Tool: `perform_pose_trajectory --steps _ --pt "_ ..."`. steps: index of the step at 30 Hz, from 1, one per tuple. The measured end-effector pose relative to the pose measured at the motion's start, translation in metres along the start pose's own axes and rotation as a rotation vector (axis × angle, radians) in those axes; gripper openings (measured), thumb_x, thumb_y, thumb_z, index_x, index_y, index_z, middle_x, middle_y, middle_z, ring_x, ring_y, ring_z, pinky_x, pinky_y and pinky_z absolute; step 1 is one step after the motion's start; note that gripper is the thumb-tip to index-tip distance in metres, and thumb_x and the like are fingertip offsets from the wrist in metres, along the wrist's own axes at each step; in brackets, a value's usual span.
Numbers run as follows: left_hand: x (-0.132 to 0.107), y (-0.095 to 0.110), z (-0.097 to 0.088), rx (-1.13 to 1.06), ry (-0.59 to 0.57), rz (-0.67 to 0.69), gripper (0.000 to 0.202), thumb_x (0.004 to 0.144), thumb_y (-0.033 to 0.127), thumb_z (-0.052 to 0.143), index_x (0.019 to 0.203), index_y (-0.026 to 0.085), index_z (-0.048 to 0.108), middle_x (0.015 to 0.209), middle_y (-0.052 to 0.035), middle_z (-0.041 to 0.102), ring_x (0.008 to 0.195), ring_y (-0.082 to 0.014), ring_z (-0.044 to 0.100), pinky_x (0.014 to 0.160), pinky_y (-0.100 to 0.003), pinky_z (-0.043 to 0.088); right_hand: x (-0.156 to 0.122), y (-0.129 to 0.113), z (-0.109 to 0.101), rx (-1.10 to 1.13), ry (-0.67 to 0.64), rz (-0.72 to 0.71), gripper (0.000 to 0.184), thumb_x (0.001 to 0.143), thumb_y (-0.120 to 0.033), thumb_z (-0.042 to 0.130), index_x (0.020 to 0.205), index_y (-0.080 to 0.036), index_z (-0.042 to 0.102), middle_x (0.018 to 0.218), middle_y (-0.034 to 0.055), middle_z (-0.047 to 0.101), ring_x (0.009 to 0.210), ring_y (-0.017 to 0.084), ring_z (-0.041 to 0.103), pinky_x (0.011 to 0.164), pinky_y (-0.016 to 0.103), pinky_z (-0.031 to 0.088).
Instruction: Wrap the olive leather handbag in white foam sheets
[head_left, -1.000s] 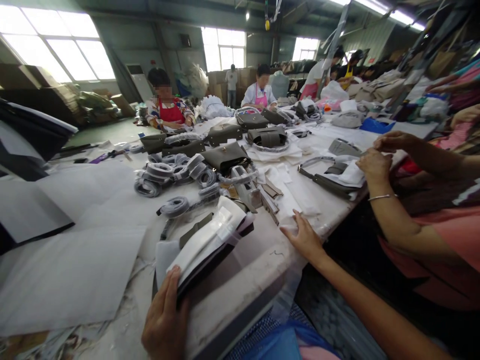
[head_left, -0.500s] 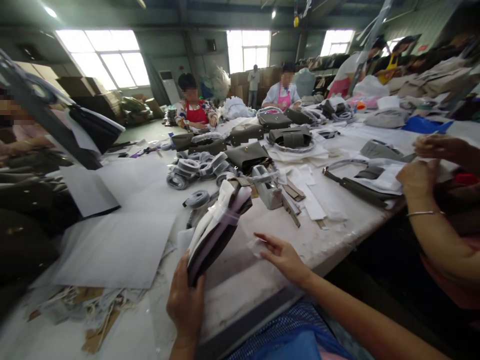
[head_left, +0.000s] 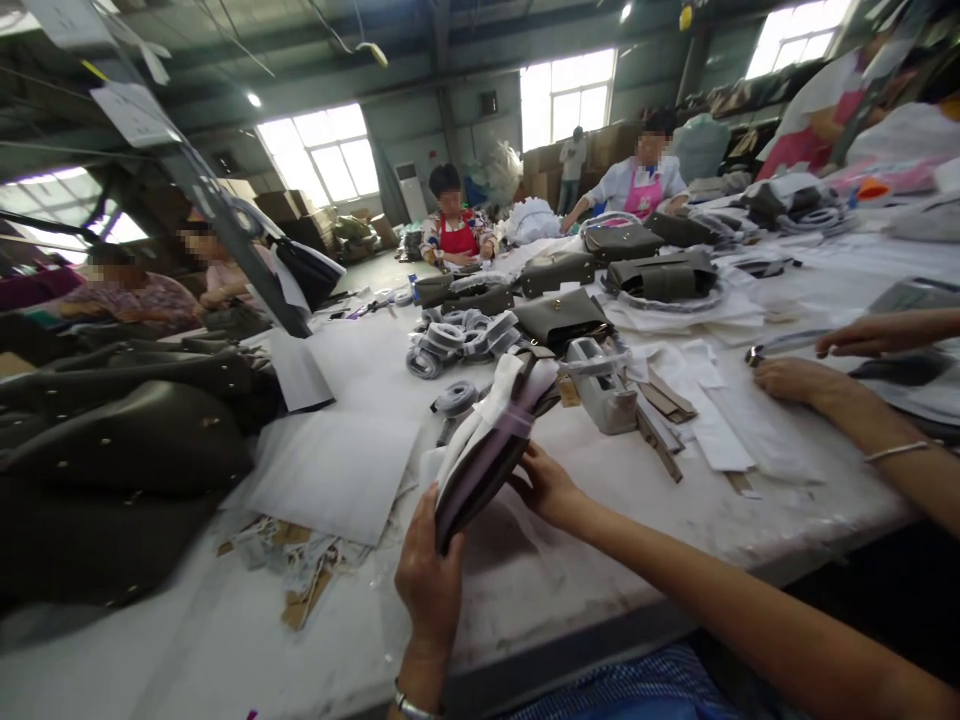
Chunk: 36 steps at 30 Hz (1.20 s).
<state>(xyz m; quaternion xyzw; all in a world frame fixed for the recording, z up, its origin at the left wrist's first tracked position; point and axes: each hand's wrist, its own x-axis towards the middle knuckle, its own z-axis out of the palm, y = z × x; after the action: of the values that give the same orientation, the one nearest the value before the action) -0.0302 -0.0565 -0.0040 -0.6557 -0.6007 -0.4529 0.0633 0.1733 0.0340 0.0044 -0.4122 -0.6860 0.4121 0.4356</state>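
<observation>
A dark olive handbag (head_left: 480,480) stands tilted on the table, with white padding and a pale translucent band around its body. My left hand (head_left: 429,580) is closed around the bag's lower near end, thumb on the right side. My right hand (head_left: 551,490) reaches the bag's right side, its curled fingers against it and the fingertips partly hidden. Just beyond the bag lie a grey wrapped strap roll (head_left: 456,397) and a grey tape-dispenser-shaped object (head_left: 611,400).
Olive handbags (head_left: 566,318) and wrapped strap coils (head_left: 469,335) lie farther back. White sheets (head_left: 337,475), tags with strings (head_left: 304,590) and a heap of dark bags (head_left: 127,470) are at left. A co-worker's hands (head_left: 802,380) work at right; other people stand behind the table.
My right hand, earlier apart from the bag with a clear scrap at its fingers, has moved in against the bag's side. The view has swung left. The co-worker's hands have shifted.
</observation>
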Motion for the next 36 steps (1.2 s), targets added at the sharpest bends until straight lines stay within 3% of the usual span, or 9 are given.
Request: perform_pose_trajectory --steps 5,11,17,20,23,27,30,33,36 --pt "0.008 0.005 0.004 0.015 -0.017 0.062 0.061 0.090 0.017 0.062 0.147 0.025 0.041 0.140 -0.0081 0.059 0.127 -0.0250 0.057 0.105 -0.037 0.047 -0.082 -0.003 0.007 -0.524 -0.328 -0.172 0.076 0.083 -0.037 0.073 0.148 -0.015 0.043 0.154 0.0170 0.040 0.143 0.035 0.033 0.118 0.055 0.030" --pt "0.025 0.012 -0.006 0.070 0.008 0.140 0.062 0.090 0.017 0.064 0.147 0.024 0.040 0.138 -0.0086 0.060 0.125 -0.0248 0.058 0.103 -0.035 0.048 -0.083 0.005 0.015 -0.827 -0.281 -0.328 0.038 0.090 -0.002 0.053 0.123 -0.014 0.065 0.128 0.0112 0.066 0.109 0.025 0.061 0.096 0.037 0.054" --pt "0.023 0.031 -0.006 0.124 0.008 0.302 0.061 0.091 0.019 0.065 0.147 0.022 0.041 0.135 -0.0082 0.063 0.122 -0.0229 0.060 0.104 -0.033 0.046 -0.120 -0.019 0.009 -0.904 -0.354 -0.288 0.015 0.084 -0.004 0.064 0.095 -0.009 0.072 0.100 0.0143 0.073 0.082 0.028 0.064 0.071 0.038 0.056" --pt "0.016 0.040 -0.001 0.138 -0.004 0.368 0.060 0.092 0.018 0.064 0.147 0.022 0.041 0.134 -0.0072 0.063 0.123 -0.0221 0.060 0.105 -0.032 0.045 -0.133 -0.040 -0.003 -0.765 -0.449 -0.213 0.015 0.085 -0.016 0.069 0.100 -0.015 0.071 0.099 0.0097 0.072 0.087 0.026 0.063 0.077 0.037 0.055" --pt "0.006 0.046 0.002 0.140 -0.033 0.415 0.056 0.094 0.016 0.061 0.147 0.022 0.043 0.134 -0.0076 0.063 0.124 -0.0224 0.059 0.106 -0.033 0.045 -0.134 -0.057 -0.020 -0.576 -0.414 -0.196 0.018 0.091 -0.027 0.065 0.107 -0.018 0.070 0.097 0.0079 0.073 0.091 0.024 0.064 0.081 0.034 0.053" --pt "-0.020 0.050 0.007 0.148 -0.079 0.446 0.050 0.095 0.011 0.054 0.144 0.019 0.047 0.133 -0.0079 0.064 0.125 -0.0232 0.058 0.104 -0.035 0.048 -0.121 -0.077 -0.045 -0.318 -0.282 -0.328 0.019 0.100 -0.028 0.054 0.108 -0.022 0.071 0.096 0.0046 0.074 0.088 0.018 0.066 0.079 0.027 0.052" --pt "-0.040 0.054 0.014 0.176 -0.080 0.474 0.044 0.096 0.009 0.049 0.139 0.018 0.053 0.132 -0.0070 0.065 0.125 -0.0230 0.059 0.102 -0.036 0.050 -0.088 -0.083 -0.064 -0.269 -0.128 -0.401 0.020 0.099 -0.027 0.054 0.109 -0.024 0.071 0.102 0.0050 0.074 0.094 0.019 0.066 0.086 0.029 0.051" --pt "-0.054 0.061 0.017 0.207 -0.090 0.493 0.042 0.098 0.007 0.043 0.137 0.019 0.055 0.132 -0.0051 0.065 0.125 -0.0220 0.059 0.101 -0.036 0.052 -0.031 -0.070 -0.071 -0.307 -0.084 -0.264 0.020 0.096 -0.030 0.057 0.104 -0.024 0.074 0.104 0.0069 0.073 0.099 0.023 0.066 0.092 0.035 0.049" --pt "-0.061 0.069 0.015 0.230 -0.075 0.468 0.042 0.100 0.008 0.038 0.135 0.019 0.057 0.132 -0.0031 0.065 0.123 -0.0209 0.060 0.098 -0.034 0.054 0.028 -0.046 -0.058 -0.314 -0.225 -0.010 0.012 0.085 -0.028 0.068 0.090 -0.021 0.075 0.093 0.0077 0.074 0.092 0.026 0.066 0.089 0.037 0.048"
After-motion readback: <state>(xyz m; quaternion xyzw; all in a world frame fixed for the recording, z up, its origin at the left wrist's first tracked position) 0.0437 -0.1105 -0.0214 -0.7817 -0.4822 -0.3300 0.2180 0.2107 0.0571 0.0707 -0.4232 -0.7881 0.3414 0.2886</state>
